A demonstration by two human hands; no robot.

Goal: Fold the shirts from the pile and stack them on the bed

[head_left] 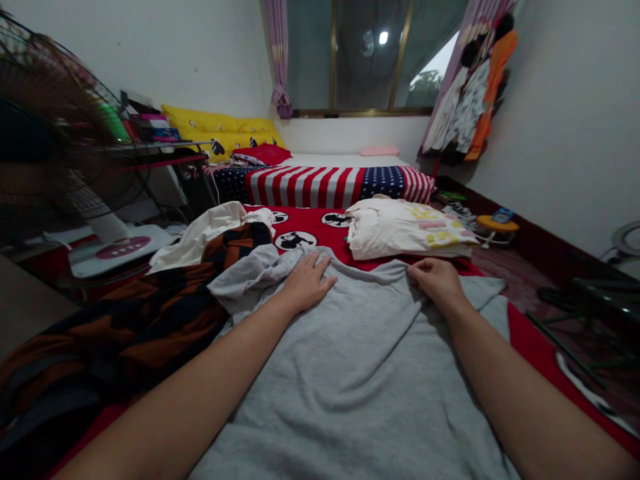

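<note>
Spread-out grey shirt (360,360), pinched at one spot, no fold made

Clock face centred on grey shirt, 12 = far side
Under it: red cover (330,241) with black-and-white circle prints
At 11: left hand (309,281), palm down on the shirt near its top edge, digits loosely apart, flattening by the look of it, no grip visible
Between 1 and 2: right hand (437,280), thumb and fingertips together, clamped on the top edge; can't tell whether neckline or shoulder seam
At 10: one sleeve, bunched; at 2: other sleeve, flatter; soft creases down the middle
At 9, running on toward 8: orange-and-dark striped cloth (150,320), crumpled, right beside grey shirt
Between 10 and 11: white cloth (213,230), crumpled too, next to striped one
At 1, just beyond right hand: cream pile (407,227) with yellow and pink print, folded; can't count pieces
Farther off: stars-and-stripes bedding (310,187) at 12, fan (113,243) at 10, hanging clothes (473,100) at 1

Progress, judged: cream pile apparently finished; grey shirt probably just at laying-out and straightening, bunched sleeve and creases remaining; striped and white cloths seemingly undone
</note>
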